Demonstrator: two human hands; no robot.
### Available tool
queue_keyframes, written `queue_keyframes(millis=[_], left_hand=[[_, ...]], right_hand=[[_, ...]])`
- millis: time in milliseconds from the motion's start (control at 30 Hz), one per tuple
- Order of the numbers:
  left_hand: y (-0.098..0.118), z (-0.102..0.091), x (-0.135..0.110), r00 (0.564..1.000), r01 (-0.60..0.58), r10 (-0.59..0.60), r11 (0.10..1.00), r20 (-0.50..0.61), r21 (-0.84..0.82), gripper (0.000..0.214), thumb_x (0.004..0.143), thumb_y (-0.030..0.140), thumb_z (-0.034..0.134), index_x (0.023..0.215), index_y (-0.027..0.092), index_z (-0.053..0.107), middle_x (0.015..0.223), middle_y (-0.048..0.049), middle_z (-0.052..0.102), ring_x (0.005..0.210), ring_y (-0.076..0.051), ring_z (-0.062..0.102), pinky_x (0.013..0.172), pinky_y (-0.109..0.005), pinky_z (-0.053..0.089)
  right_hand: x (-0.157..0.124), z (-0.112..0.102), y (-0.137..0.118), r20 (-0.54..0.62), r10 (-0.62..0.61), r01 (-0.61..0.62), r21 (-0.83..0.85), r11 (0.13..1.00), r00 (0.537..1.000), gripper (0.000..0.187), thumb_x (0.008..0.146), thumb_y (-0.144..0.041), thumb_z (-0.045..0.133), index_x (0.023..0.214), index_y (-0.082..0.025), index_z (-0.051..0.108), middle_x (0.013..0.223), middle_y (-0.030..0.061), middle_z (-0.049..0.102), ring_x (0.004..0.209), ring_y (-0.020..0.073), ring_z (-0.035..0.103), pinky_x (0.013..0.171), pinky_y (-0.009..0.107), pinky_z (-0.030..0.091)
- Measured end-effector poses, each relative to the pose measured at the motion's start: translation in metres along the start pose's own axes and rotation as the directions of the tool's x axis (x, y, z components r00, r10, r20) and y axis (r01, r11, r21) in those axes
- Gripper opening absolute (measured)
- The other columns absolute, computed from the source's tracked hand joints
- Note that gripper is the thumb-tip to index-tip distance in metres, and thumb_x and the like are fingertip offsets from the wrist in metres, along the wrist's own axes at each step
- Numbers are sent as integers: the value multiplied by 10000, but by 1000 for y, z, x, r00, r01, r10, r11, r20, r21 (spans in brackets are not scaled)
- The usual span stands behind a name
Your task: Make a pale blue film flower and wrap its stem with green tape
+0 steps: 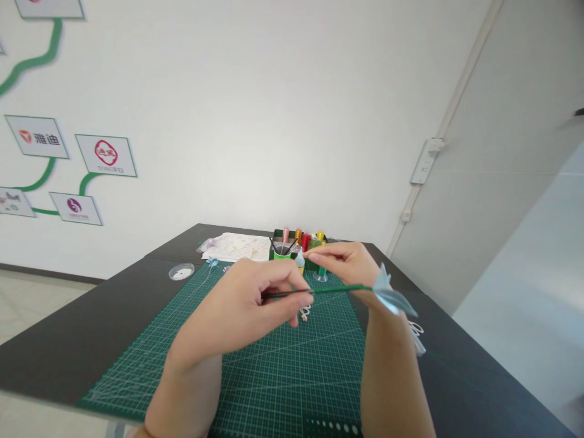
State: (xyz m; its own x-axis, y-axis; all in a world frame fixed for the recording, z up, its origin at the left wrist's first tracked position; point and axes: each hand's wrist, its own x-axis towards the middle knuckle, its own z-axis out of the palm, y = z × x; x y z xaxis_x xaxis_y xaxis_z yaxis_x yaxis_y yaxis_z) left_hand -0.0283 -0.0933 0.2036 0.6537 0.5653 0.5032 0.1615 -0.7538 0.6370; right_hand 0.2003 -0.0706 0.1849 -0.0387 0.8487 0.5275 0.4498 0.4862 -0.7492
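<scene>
My left hand is closed around the dark end of an artificial flower's stem, thumb and fingers pinching it above the cutting mat. The green-wrapped stem runs out level to the right, and pale blue petals sit at its tip, in front of my right wrist. Farther back, my right hand has thumb and forefinger pressed together, pointing left near a small bottle with a pale blue top. Whatever is in that pinch is too small to make out.
A green cutting mat lies on the black table. At the back stand thread spools, a green cup with tools and white sheets. A clear round dish and small blue flower lie left; white loops right.
</scene>
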Motion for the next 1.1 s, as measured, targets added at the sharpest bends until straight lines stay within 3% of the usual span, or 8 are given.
queue_keyframes(millis=[133,333,400,667,800,967,1033,1100], left_hand=[[0,0,1,940,-33,41,999,-338,31,165,938,264,612,795,190,646,586,34,669,466,-77,494,451,-197,360],[-11,2,6,875,-19,16,1000,-485,-2,151,944,307,635,1066,220,619,567,59,666,420,-73,433,433,-206,350],[-13,2,8,875,-18,5,1000,-485,-23,208,942,317,638,1126,224,618,565,58,662,420,-75,436,426,-208,347],[-25,3,14,901,-74,-2,985,-433,-158,111,937,315,629,978,214,649,545,42,608,460,-84,475,460,-233,364],[-26,2,15,911,-72,-19,976,-411,-205,95,936,303,628,963,215,650,507,59,551,453,-79,429,454,-228,333],[-24,2,16,924,-83,-10,971,-382,-224,84,934,291,631,959,214,653,498,66,555,455,-73,421,456,-212,335],[-24,3,17,928,-77,-14,970,-373,-230,89,931,294,636,958,211,653,499,67,560,453,-71,427,457,-209,341],[-25,3,18,934,-70,-20,969,-356,-237,99,930,300,638,964,209,653,501,66,564,456,-72,445,462,-207,352]], right_hand=[[-4,1,-6,109,0,4,-37,999,994,157,838,-320,717,834,-221,839,718,24,746,626,143,588,570,279,454],[-14,-4,-15,115,43,-25,-154,988,992,191,867,-332,691,821,-220,838,724,20,737,607,134,543,542,269,397],[-16,-7,-13,112,25,-8,-146,989,993,202,866,-349,693,797,-225,836,721,21,739,611,142,563,530,267,402],[-18,-16,-10,78,35,-28,-88,996,996,251,859,-442,695,810,-210,779,654,3,665,570,132,514,523,269,371],[-15,-18,-7,-84,40,-38,22,999,996,267,907,-474,629,846,-215,598,612,-53,533,546,111,452,523,247,355],[-13,-16,-1,-336,-6,-15,-61,998,942,279,906,-498,625,949,-232,551,989,40,677,937,191,617,878,360,459],[-14,-13,-4,-303,-30,14,-56,998,953,264,926,-485,609,1011,-237,578,1084,60,677,1054,218,614,976,409,439],[-16,-7,-11,-189,-49,53,18,998,981,231,956,-450,577,1054,-242,601,1139,70,675,1102,226,618,1007,428,454]])
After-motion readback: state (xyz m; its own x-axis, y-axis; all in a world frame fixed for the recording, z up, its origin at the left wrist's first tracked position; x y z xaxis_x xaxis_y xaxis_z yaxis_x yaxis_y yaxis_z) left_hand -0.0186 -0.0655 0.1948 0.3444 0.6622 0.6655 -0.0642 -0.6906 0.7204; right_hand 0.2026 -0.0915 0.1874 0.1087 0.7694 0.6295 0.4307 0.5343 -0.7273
